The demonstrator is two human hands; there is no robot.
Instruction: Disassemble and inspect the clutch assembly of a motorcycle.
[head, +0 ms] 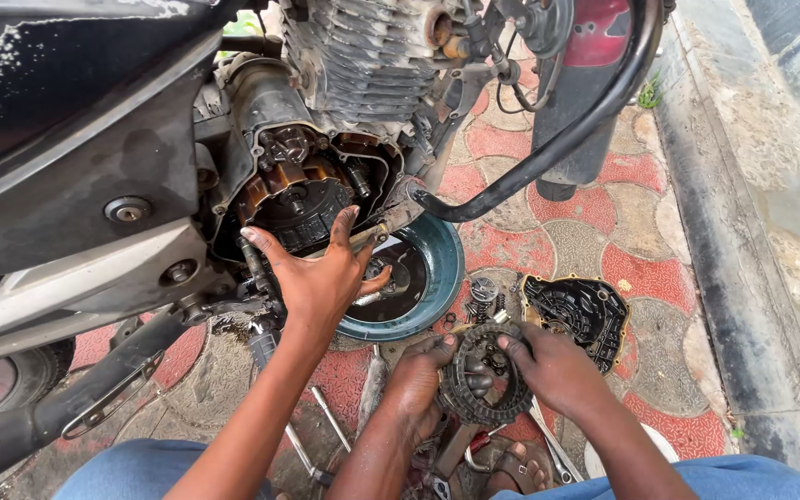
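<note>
- Both hands grip a stack of dark, toothed clutch rings (488,414), held low over the ground between the person's knees. The left hand (416,384) closes on the stack's left edge, and the right hand (557,370) closes on its right edge with the fingers curled over the top.
- A co-worker's hand (317,278) reaches up from the left, fingers spread open, against the opened engine case (293,199) of a motorcycle, where brown, oily clutch parts show.
- A round teal drain pan (442,268) sits on the ground under the case, just left of the stack.
- A black, ribbed engine cover (581,310) lies inner side up, just beyond the right hand.
- Small bolts and washers (483,292) lie scattered between the pan and the cover.
- Spanners (548,449) lie below the stack, near a sandalled foot (516,472).
- A black curved exhaust pipe (548,153) crosses above the pan.
- The ground is outdoor paving (641,268) of interlocking red and grey blocks, dirty with oil. A worn concrete kerb (743,231) runs along the right.
</note>
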